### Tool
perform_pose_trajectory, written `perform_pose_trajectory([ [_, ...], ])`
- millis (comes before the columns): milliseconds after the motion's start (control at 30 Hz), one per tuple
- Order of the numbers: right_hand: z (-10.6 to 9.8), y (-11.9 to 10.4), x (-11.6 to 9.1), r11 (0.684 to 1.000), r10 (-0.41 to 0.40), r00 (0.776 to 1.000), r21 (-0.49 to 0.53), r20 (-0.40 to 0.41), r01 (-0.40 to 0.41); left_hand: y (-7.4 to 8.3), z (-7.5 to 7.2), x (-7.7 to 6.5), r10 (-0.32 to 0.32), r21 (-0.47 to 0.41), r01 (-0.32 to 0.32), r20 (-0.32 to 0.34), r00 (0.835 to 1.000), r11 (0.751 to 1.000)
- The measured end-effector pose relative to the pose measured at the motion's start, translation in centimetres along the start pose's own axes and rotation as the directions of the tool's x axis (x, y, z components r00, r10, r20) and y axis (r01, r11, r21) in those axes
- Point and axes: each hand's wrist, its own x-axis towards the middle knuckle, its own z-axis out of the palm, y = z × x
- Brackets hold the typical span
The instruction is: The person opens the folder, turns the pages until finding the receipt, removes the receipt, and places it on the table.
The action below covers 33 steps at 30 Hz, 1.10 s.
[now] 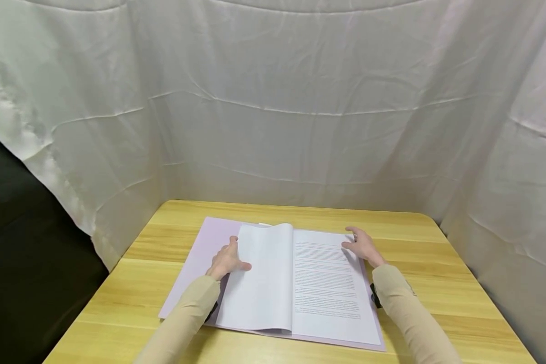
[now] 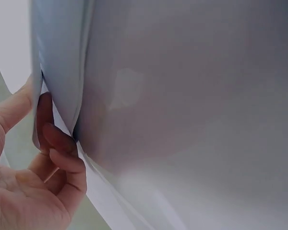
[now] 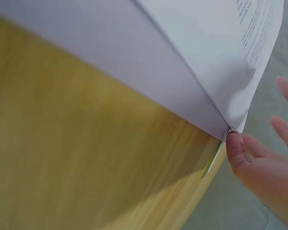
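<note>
A lilac folder (image 1: 195, 265) lies spread on the table with a stack of paper sheets in it. On the left, a turned-over sheet (image 1: 261, 288) shows a blank side and bulges near the fold. My left hand (image 1: 226, 260) pinches its outer edge, the thumb on one face and curled fingers behind, as the left wrist view shows. To the right is a printed page (image 1: 325, 273) with lines of small text. My right hand (image 1: 361, 246) is at that page's far right corner, fingers spread; in the right wrist view a fingertip (image 3: 235, 146) touches the corner.
The wooden table (image 1: 418, 283) extends around the folder on all sides. Pale curtains (image 1: 300, 141) hang behind it and at both sides. A black area (image 1: 23, 263) shows at the far left beyond the curtain.
</note>
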Motion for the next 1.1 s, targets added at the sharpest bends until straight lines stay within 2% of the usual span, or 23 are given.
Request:
perform_pose_trajectory([
  [333, -0.31, -0.08, 0.41, 0.990, 0.083, 0.988, 0.128, -0.129, -0.067, -0.37, 0.35, 0.03, 0.021, 0.016, -0.020, -0.027, 0.999, 1.000],
  [533, -0.38, -0.06, 0.66, 0.994, 0.086, 0.977, 0.082, -0.195, -0.071, -0.50, 0.34, 0.09, 0.049, 0.043, -0.047, -0.045, 0.998, 0.998],
  [700, -0.23, -0.06, 0.90, 0.995, 0.091, 0.972, 0.059, -0.215, -0.080, -0.48, 0.35, 0.08, 0.040, 0.050, -0.038, -0.047, 0.998, 0.998],
  [1100, -0.23, -0.40, 0.78, 0.998, -0.012, 0.955, -0.059, -0.296, -0.005, -0.61, 0.39, 0.24, 0.087, 0.013, -0.086, -0.060, 0.994, 0.996],
])
